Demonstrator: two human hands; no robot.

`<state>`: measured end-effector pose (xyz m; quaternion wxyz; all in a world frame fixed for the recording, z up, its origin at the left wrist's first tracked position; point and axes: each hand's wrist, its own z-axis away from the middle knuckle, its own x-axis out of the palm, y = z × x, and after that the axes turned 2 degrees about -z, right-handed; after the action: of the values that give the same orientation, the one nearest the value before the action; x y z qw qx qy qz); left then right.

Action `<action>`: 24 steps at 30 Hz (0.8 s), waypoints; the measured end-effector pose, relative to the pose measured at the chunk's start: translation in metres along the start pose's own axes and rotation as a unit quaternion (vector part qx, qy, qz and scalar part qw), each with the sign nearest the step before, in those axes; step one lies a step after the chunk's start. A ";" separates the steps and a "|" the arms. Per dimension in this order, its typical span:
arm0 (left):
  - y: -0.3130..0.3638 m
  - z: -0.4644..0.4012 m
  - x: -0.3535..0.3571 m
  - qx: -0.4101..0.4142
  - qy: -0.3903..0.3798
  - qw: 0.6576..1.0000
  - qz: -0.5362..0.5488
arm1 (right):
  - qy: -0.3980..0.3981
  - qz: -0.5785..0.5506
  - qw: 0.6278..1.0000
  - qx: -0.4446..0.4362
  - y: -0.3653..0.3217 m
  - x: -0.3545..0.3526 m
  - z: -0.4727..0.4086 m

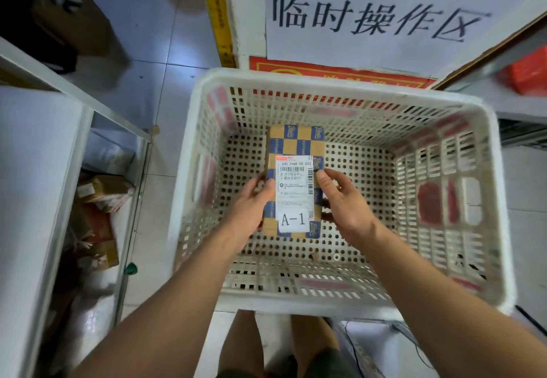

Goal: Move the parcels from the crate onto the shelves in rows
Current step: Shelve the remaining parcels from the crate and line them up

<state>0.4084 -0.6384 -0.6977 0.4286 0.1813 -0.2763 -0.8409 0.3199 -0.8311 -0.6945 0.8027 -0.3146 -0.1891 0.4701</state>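
Both my forearms come in from 6 o'clock over the near rim of the white perforated plastic crate [340,297]. My left hand [251,200] has fingers curled on the left long edge of the small brown cardboard parcel with blue checker tape and a white shipping label marked A-1 [294,182]; my right hand [343,203] is on the right long edge, thumb over the top face, fingers wrapping under. So both are clamped on it, one per side, about equally near.

Parcel sits inside the crate, left of centre; can't tell if it's lifted off the holed floor or touching. Its long axis runs 6 to 12 o'clock, label up. It looks like the only parcel in there, so probably the last one.

White metal shelf unit [38,170] stands at 9 o'clock, brown parcels on a lower level. Next move likely needs a straight lift over the rim, then a swing toward 9.

At 12 o'clock, beyond the crate, a white floor sign with black characters [376,19].
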 end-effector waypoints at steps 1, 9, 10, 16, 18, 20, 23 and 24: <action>0.005 0.011 -0.001 0.007 0.025 1.000 0.011 | 0.005 0.003 1.000 0.000 -0.005 0.002 0.009; 0.053 0.122 -0.027 0.026 0.095 0.992 0.078 | -0.120 0.062 0.991 -0.014 -0.086 0.018 0.102; 0.057 0.136 -0.033 0.029 0.107 0.990 0.086 | -0.143 0.074 0.987 -0.020 -0.097 0.023 0.113; 0.078 0.227 -0.084 0.092 0.217 0.964 0.124 | -0.254 0.122 0.956 -0.085 -0.163 0.085 0.175; 0.073 0.249 -0.109 0.103 0.270 0.945 0.152 | -0.286 0.149 0.939 -0.121 -0.182 0.120 0.193; 0.075 0.283 -0.132 0.128 0.310 0.920 0.202 | -0.308 0.174 0.922 -0.159 -0.199 0.157 0.213; 0.082 0.354 -0.166 0.198 0.361 0.884 0.222 | -0.357 0.196 0.889 -0.208 -0.221 0.220 0.253; 0.083 0.377 -0.179 0.222 0.377 0.873 0.218 | -0.370 0.201 0.880 -0.221 -0.228 0.242 0.268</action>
<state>0.3573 -0.4146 -0.3389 0.6208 0.5099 -0.3057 -0.5110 0.4221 -0.6141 -0.3415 0.4720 -0.3186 -0.5036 0.6496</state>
